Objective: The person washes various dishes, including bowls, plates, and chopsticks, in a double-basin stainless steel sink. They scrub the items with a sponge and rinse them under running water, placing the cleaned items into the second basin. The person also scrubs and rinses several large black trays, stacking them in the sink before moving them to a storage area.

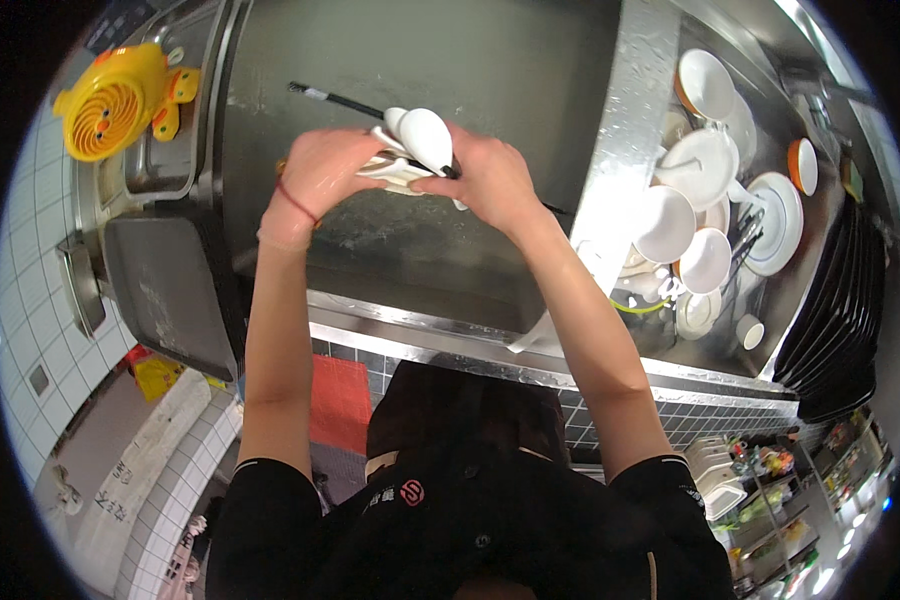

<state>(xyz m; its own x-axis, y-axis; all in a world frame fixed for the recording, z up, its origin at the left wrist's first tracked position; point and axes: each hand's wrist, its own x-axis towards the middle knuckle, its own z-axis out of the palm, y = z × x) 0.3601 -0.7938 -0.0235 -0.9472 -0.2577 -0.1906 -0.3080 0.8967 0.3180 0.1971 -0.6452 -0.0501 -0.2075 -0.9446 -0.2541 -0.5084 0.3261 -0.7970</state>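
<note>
My left hand (322, 169) and my right hand (493, 176) are close together over a steel sink basin (322, 255) of greyish water. Between them they grip a bunch of white spoons (426, 137) and black chopsticks (349, 103). The chopsticks stick out past my left hand towards the upper left, and a dark tip shows beyond my right wrist. Under the spoons my thumbs press on a pale piece of tableware (401, 182), mostly covered by the bunch and my fingers. My left wrist wears a thin red band.
In the right basin are several white bowls (664, 223), a stack of plates (780, 225), dark chopsticks and a small cup (750, 331). A steel divider (630, 97) separates the basins. Black trays (832, 322) stand far right. Grey trays (165, 281) and a yellow duck-shaped fan (112, 101) are at left.
</note>
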